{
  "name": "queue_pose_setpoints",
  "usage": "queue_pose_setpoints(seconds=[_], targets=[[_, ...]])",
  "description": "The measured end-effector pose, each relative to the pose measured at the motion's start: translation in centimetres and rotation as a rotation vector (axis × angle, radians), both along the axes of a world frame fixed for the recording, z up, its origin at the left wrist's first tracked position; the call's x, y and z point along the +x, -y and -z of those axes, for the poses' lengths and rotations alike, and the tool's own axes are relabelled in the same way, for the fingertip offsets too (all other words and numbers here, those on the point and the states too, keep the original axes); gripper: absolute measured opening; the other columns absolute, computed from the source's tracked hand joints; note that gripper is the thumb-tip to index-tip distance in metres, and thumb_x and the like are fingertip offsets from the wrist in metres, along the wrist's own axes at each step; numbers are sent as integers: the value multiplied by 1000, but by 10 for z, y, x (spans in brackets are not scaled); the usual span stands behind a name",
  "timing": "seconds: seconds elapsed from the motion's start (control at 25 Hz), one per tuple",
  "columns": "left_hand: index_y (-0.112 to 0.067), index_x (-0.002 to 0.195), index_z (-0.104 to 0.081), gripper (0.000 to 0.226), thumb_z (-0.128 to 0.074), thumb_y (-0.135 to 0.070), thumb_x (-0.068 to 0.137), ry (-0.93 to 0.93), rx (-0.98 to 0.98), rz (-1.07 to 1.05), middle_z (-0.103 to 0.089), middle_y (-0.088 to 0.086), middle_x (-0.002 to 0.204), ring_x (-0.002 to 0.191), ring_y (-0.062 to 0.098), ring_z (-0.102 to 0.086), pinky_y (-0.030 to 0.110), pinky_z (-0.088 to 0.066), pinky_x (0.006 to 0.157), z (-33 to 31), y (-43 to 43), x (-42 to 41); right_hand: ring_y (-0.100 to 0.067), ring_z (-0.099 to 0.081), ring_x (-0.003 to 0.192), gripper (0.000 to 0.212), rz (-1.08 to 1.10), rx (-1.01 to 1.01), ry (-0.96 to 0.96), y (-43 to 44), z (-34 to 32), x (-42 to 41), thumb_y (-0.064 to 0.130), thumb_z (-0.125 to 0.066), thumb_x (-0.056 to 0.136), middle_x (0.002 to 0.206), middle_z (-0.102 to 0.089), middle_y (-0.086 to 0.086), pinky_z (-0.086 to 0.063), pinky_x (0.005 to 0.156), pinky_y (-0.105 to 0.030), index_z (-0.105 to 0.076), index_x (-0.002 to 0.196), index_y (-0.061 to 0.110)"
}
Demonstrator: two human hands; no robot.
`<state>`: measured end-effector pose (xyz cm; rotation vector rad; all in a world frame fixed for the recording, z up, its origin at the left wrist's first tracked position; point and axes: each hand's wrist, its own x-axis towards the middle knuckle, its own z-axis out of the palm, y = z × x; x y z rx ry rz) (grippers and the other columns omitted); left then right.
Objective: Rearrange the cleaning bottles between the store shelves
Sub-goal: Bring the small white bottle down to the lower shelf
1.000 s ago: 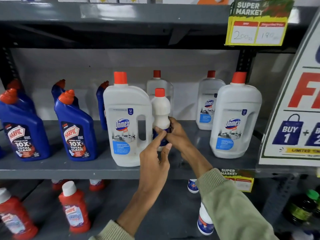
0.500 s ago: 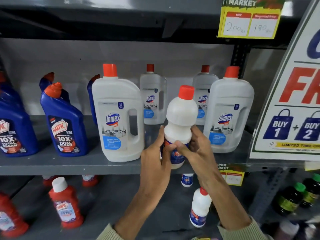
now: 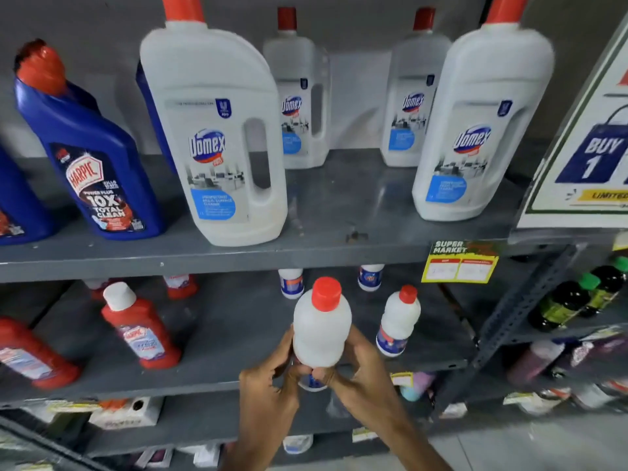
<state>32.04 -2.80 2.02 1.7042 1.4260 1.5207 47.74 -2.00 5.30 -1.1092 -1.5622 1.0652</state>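
A small white bottle with a red cap [image 3: 322, 326] is upright in front of the lower shelf [image 3: 217, 379], near its front edge. My left hand [image 3: 272, 385] and my right hand [image 3: 356, 365] both grip its base from either side, covering its label. A matching small white bottle [image 3: 398, 322] stands on the lower shelf just to the right, and two more [image 3: 291, 282] [image 3: 370, 276] stand behind. On the upper shelf [image 3: 356, 215] are large white Domex bottles [image 3: 221, 137] [image 3: 475, 127].
Blue Harpic bottles [image 3: 91, 154] stand at the upper shelf's left. Red Harpic bottles [image 3: 141, 328] sit on the lower shelf's left. A promo sign [image 3: 584, 147] leans at the right, above dark green-capped bottles [image 3: 564, 302]. A yellow price tag [image 3: 458, 263] hangs on the shelf edge.
Both hands have carried the small white bottle down from the upper shelf to the level of the lower shelf. The view has tilted downward.
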Motion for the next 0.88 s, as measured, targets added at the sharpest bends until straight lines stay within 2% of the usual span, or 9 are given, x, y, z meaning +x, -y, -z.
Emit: queue_pose_setpoints(seconds=[0.12, 0.2, 0.32, 0.4, 0.48, 0.6, 0.68, 0.76, 0.88], targets=[[-15, 130, -63, 60, -65, 15, 78, 16, -155, 37, -76, -16, 108, 92, -3, -69, 18, -54, 78, 41, -30, -13, -6, -68, 106, 48, 34, -102, 31, -29, 48, -12, 38, -79, 66, 108, -74, 20, -57, 91, -30, -62, 111, 40], [-21, 131, -61, 65, -62, 14, 77, 23, -200, 50, -71, -17, 117, 103, 5, -66, 25, -55, 86, 59, -54, -18, -12, -70, 107, 56, 55, -133, 39, -55, 75, -18, 35, -82, 65, 109, -76, 11, -58, 92, -35, -63, 117, 30], [-29, 117, -68, 62, -59, 15, 75, 21, -224, 65, -73, -27, 98, 94, 2, -63, 24, -54, 83, 71, -89, -20, -24, -68, 115, 60, 83, -157, 65, -95, 101, -26, 18, -83, 71, 118, -73, -7, -56, 97, -39, -59, 126, 13], [-29, 109, -71, 58, -59, 16, 75, 27, -240, 77, -73, -30, 92, 91, -2, -63, 20, -53, 82, 76, -110, -20, -28, -65, 119, 60, 85, -190, 78, -119, 112, -30, 6, -81, 74, 124, -70, -13, -55, 101, -40, -58, 129, 9], [-22, 111, -72, 53, -61, 17, 75, 34, -271, 84, -71, -35, 89, 89, -7, -62, 14, -52, 82, 84, -126, -21, -27, -65, 117, 63, 91, -211, 83, -135, 125, -33, 7, -80, 73, 126, -69, -15, -54, 101, -38, -57, 131, 9], [-14, 109, -72, 43, -67, 12, 75, -9, -314, 86, -69, -39, 84, 90, -8, -59, 19, -52, 81, 105, -144, -25, -24, -64, 112, 65, 102, -244, 72, -149, 148, -37, 15, -77, 68, 125, -69, -18, -54, 98, -36, -58, 129, 9], [-15, 107, -72, 43, -67, 12, 74, -31, -352, 62, -70, -37, 81, 86, -11, -59, 22, -53, 80, 117, -149, -27, -27, -65, 116, 64, 105, -263, 78, -153, 162, -38, 16, -77, 67, 126, -69, -15, -54, 102, -42, -58, 129, 14], [-14, 112, -71, 48, -65, 14, 74, -34, -375, 32, -71, -31, 90, 86, -17, -61, 20, -54, 85, 125, -150, -27, -27, -64, 122, 62, 101, -278, 92, -157, 175, -39, 13, -77, 72, 129, -68, -11, -51, 107, -48, -57, 130, 20], [-10, 121, -66, 52, -64, 15, 75, -17, -374, 19, -74, -8, 108, 101, -1, -67, 30, -54, 96, 128, -151, -25, -25, -62, 125, 61, 93, -277, 93, -160, 181, -41, 10, -77, 78, 133, -66, -7, -49, 109, -49, -55, 133, 22]])
